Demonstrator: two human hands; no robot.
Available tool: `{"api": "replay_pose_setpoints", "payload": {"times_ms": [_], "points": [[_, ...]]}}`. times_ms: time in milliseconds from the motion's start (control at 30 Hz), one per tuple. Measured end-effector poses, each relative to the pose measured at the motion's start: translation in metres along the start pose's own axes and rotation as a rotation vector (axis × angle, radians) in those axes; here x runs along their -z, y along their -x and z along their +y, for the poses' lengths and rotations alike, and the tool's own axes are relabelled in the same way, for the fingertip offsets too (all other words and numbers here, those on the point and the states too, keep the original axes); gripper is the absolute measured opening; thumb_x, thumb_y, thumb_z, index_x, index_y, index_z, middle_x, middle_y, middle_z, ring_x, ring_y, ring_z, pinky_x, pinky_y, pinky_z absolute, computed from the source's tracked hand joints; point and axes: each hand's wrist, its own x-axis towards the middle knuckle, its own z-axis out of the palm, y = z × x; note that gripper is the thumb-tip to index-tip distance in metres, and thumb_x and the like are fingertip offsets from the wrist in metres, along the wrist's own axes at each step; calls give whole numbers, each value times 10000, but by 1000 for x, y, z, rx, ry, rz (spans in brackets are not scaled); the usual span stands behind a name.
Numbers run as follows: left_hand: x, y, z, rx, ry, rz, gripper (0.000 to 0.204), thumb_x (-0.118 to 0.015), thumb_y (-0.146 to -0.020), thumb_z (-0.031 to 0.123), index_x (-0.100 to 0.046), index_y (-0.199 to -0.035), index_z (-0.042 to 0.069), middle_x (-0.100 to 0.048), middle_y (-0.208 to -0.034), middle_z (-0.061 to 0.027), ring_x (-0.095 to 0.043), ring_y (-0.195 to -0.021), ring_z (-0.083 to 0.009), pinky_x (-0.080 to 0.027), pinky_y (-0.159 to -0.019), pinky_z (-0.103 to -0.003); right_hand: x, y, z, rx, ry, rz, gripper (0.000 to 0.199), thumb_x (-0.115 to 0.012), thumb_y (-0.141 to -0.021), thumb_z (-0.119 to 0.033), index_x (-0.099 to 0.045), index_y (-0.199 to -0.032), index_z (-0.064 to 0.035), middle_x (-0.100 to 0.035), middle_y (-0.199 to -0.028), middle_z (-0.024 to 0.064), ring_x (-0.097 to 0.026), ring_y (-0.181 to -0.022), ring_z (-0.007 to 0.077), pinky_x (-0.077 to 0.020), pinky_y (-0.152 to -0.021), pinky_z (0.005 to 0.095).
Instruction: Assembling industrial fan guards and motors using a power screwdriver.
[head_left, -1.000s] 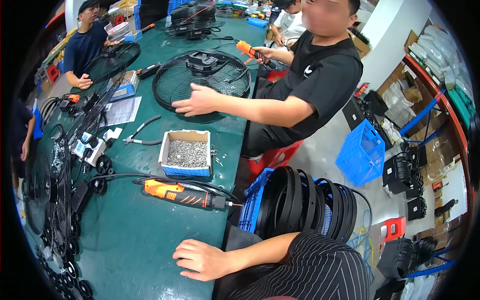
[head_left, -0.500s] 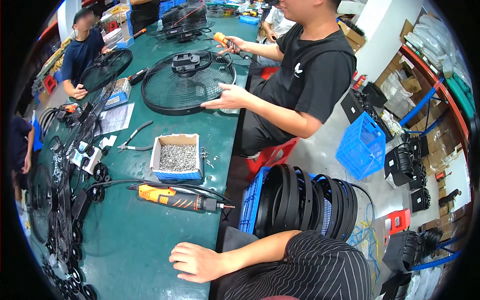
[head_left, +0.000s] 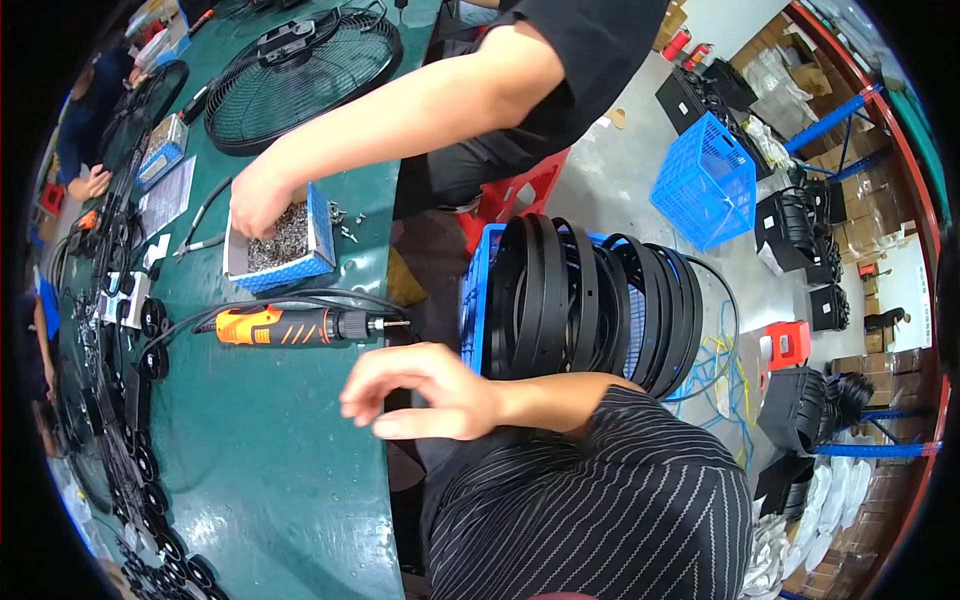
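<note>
The largest thing on my feed is the green table (head_left: 270, 450), spreading away to the left of the fingers; its edge passes below them, though I cannot tell how high they hang over it. Next comes a co-worker in a black top (head_left: 590, 60), beyond the fingers, one bare forearm stretched leftward across the table. Right of the fingers, off the table, I have a blue crate (head_left: 477, 310) packed with black rings (head_left: 545, 300) standing on edge. Farther out that way, another blue crate (head_left: 705, 180) is on the floor. A round black wire guard (head_left: 305, 85) lies on the table, well beyond the fingers. A red stool (head_left: 515, 195) shows beyond them and to their right.

The orange-and-black power screwdriver (head_left: 285, 326) lies on the table just beyond the fingers, mostly to their left, its bit pointing right. I see a gap between it and the right hand (head_left: 455, 390), which is empty: fingers loosely curled, thumb spread apart. The left hand is outside my view, so I cannot tell its state.

Past the screwdriver, an open box (head_left: 300, 270) holds small screws (head_left: 280, 240); the co-worker's hand (head_left: 262, 205) dips in, fingertips hidden. Loose screws (head_left: 345, 225) lie just right of the box.
</note>
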Motion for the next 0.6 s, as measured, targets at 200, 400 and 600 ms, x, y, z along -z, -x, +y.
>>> {"api": "replay_pose_setpoints", "payload": {"times_ms": [200, 400, 600], "points": [[-3, -30, 133, -452, 303, -138, 410, -692, -913, 324, -642, -1184, 21, -586, -1282, -222, -590, -1071, -398, -480, -911, -495, 72, 66, -49, 293, 1455, 461, 364, -795, -676, -154, -668, -989, -19, -672, -996, 143, -648, -881, 343, -522, -795, 426], [-38, -1, 239, -660, 678, -238, 367, -728, -761, 129, -569, -1072, 15, -561, -1194, -218, -556, -1120, -415, -411, -998, -601, 176, 148, -48, -478, 1748, 972, 808, -761, -763, -306, -389, -1414, -5, -514, -1324, 286, -498, -1226, 442, -411, -1027, 498], [-67, -1, 291, -648, 896, -223, 332, -735, -785, 235, -626, -1011, 17, -597, -1130, -189, -585, -1061, -357, -424, -992, -541, 218, 175, -38, -811, 1229, 1101, 727, -694, -775, -225, -429, -1397, 44, -652, -1138, 296, -675, -957, 355, -519, -886, 412]]}}
